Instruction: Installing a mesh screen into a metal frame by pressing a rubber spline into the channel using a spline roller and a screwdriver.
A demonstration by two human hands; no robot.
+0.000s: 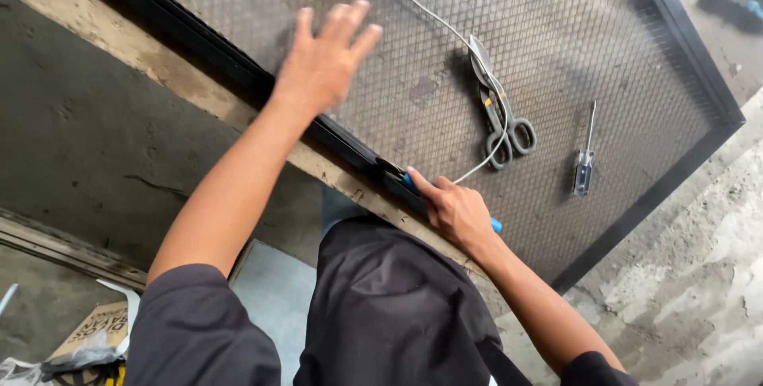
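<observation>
Right hand (455, 213) is clenched around a blue-handled tool (401, 177) whose long axis follows the black metal frame (238, 68), tip pointing toward the left hand (326, 60). Left hand lies flat with spread fingers on the fine wire mesh (413, 28). Beyond the right hand, grey steel shears (501, 112) and a thin screwdriver (586, 155) rest on the mesh.

A person's left hand (324, 64) spreads flat over a framed wire mesh screen (556, 44) while the right hand (455, 211) grips a blue-handled tool (409, 182) at the frame's edge; snips (499, 108), a screwdriver (585, 165) and a white cord (429, 12) lie on the mesh.
</observation>
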